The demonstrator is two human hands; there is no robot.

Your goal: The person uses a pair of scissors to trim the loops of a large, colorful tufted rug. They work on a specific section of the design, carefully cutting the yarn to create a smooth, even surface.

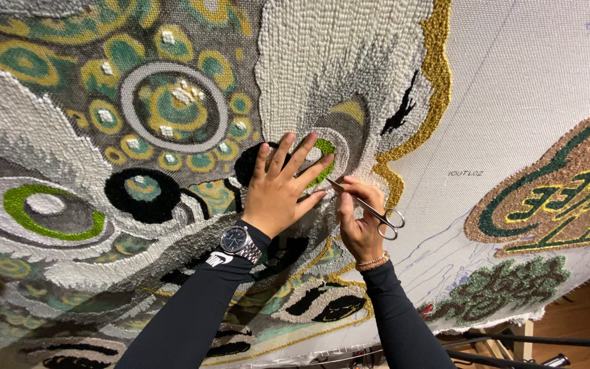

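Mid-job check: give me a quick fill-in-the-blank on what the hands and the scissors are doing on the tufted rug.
1. The right hand holds a pair of ____.
2. The left hand lies flat on the tufted rug with its fingers ____.
3. The left wrist wears a ____.
4. The scissor tips point toward the ____ hand.

Missing words: scissors; spread; wristwatch; left

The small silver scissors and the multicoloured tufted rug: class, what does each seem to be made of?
Small silver scissors: likely polished steel; they glint, in the right hand. Multicoloured tufted rug: apparently yarn loops, matte and nubbly, on pale woven backing cloth.
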